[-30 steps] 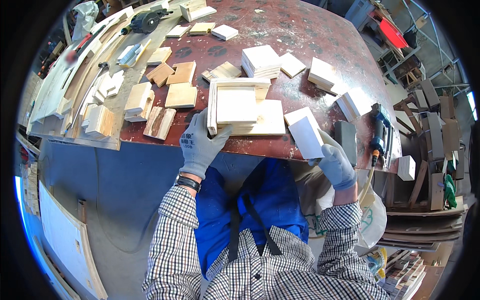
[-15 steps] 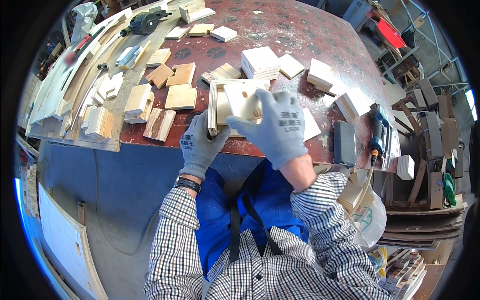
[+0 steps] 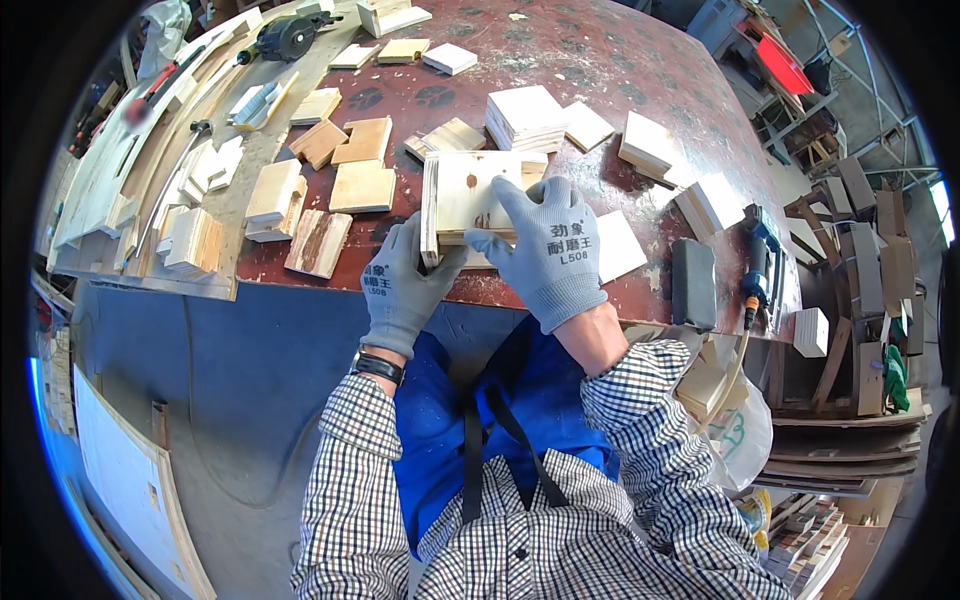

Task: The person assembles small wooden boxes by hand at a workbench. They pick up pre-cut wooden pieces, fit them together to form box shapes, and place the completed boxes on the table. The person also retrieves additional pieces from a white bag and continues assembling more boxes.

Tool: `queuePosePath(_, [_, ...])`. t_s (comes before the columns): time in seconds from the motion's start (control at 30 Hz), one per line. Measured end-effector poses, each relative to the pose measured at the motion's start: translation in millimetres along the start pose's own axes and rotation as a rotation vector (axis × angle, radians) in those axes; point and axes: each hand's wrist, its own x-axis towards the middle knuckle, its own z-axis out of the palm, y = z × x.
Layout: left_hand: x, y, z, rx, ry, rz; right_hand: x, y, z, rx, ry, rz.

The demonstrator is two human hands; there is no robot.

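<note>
A small wooden box [image 3: 430, 215] stands at the near edge of the worktable, its left side panel upright. Over its top lies a light wooden board [image 3: 465, 195] with dark knots. My left hand [image 3: 402, 280], in a grey work glove, is closed round the box's near left corner; its fingertips are partly hidden behind the wood. My right hand [image 3: 555, 245], gloved alike, pinches the board's right part between thumb and fingers. Most of the box's inside is hidden under the board.
Loose wood blocks [image 3: 362, 188] lie to the left, with a thick block [image 3: 525, 115] behind the box. At right are a dark grey rectangular block [image 3: 693, 285] and an air tool [image 3: 760, 265] with a hose. A black-and-green power tool [image 3: 290, 38] sits far left.
The board has shifted left and now lies flatter over the box, covering the gap seen before. My right hand has moved slightly left and down with it; my left hand stays at the corner.
</note>
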Motion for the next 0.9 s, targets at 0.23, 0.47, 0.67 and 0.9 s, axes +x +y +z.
queuePosePath(0.23, [-0.6,-0.8,0.8,0.002,-0.024,-0.014,-4.8,11.8,10.6,0.064,0.058,-0.048])
queuePosePath(0.47, [-1.9,-2.4,1.4,-0.002,-0.027,-0.015,-2.6,9.0,16.3,0.062,0.193,-0.252])
queuePosePath(0.67, [-4.2,-4.4,-3.0,0.015,-0.009,-0.001,2.6,1.1,7.9,0.137,0.046,-0.278])
queuePosePath(0.9, [-1.9,-0.8,5.2,0.002,-0.027,-0.020,6.4,3.7,5.9,0.040,-0.044,-0.257])
